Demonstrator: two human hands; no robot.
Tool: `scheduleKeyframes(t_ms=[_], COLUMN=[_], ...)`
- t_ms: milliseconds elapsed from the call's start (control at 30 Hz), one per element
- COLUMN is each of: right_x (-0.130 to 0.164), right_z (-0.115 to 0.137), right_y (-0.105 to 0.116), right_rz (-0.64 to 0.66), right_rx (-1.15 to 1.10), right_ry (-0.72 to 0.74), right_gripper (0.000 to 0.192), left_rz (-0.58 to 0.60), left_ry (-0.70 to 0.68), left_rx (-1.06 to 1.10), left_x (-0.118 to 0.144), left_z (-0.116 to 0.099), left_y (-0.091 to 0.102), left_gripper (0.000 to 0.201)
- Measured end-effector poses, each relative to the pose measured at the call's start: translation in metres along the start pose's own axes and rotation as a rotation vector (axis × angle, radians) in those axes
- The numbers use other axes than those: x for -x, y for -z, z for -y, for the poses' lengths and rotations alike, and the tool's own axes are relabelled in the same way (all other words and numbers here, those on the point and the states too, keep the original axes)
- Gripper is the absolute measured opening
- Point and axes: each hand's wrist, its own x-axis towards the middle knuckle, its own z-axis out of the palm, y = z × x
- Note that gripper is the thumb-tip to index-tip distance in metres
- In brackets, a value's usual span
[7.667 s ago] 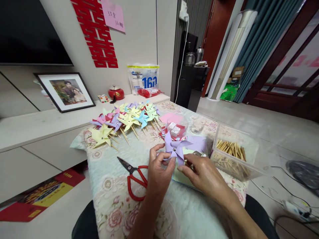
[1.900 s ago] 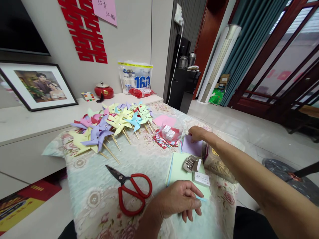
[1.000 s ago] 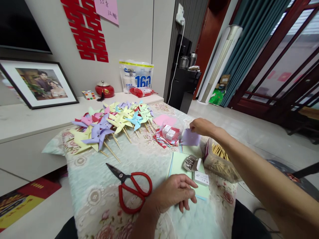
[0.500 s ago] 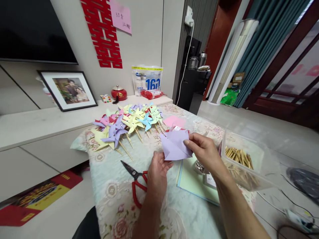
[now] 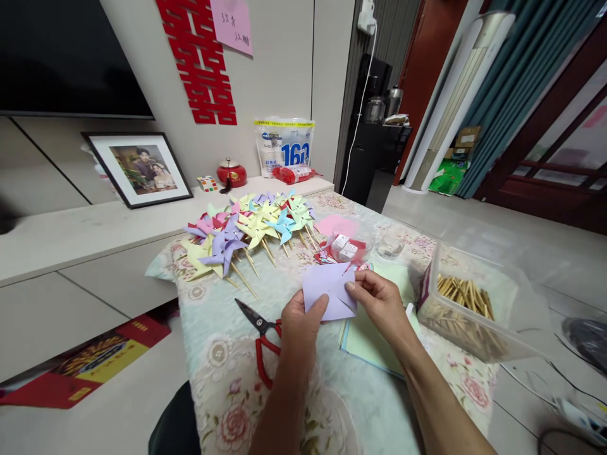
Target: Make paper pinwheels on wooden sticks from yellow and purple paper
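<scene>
A square of purple paper with slits cut toward its middle is held up over the table. My left hand grips its lower left edge, thumb on top and fingers behind. At its right edge, my right hand pinches the paper between thumb and fingers. Red-handled scissors lie just left of my left wrist, blades toward the pinwheels. Paper pinwheels on wooden sticks rest in a pile beyond the scissors. Under my right hand lies a stack of light green paper, partly hidden by the arm.
A clear plastic box of short wooden sticks stands on the right. Behind the paper are a red-and-clear packet, pink paper and a small clear dish. A framed photo and red jar stand on the cabinet.
My left hand has moved up onto the purple paper, its thumb now pressing on top. The paper is turned flatter toward me, and the view has shifted slightly.
</scene>
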Motion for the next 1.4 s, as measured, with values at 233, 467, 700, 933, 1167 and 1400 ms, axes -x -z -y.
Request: scheduleKeyframes(t_ms=[233,467,700,933,1167,1400], right_x=[0.026,0.084,0.122,0.127,0.138,0.142], right_z=[0.000,-0.001,-0.004,-0.016,-0.015,-0.027], right_y=[0.016,0.038,0.031,0.032,0.029,0.030], right_rz=[-0.069,0.188,0.212,0.197,0.169,-0.028], right_rx=[-0.057,-0.049,0.404,0.408,0.559,0.379], right_ry=[-0.018,-0.228,-0.228,-0.218,-0.164,-0.101], right_gripper=[0.045,0.043,0.053,0.053,0.046,0.033], left_rz=[0.202,0.842,1.269,1.063,0.506,0.521], left_ry=[0.176,0.292,0.142,-0.264,-0.634,-1.105], left_rx=[-0.199,-0.910,-1.430,-1.360,-1.593,-1.617], left_x=[0.019,0.038,0.014,0.021,0.084,0.153], left_z=[-0.012,-0.042,-0.055,-0.034,-0.025,0.016], left_y=[0.020,0.042,0.009,0.010,0.031,0.058], left_gripper=[0.047,0.016,0.026,0.021,0.022,0.036])
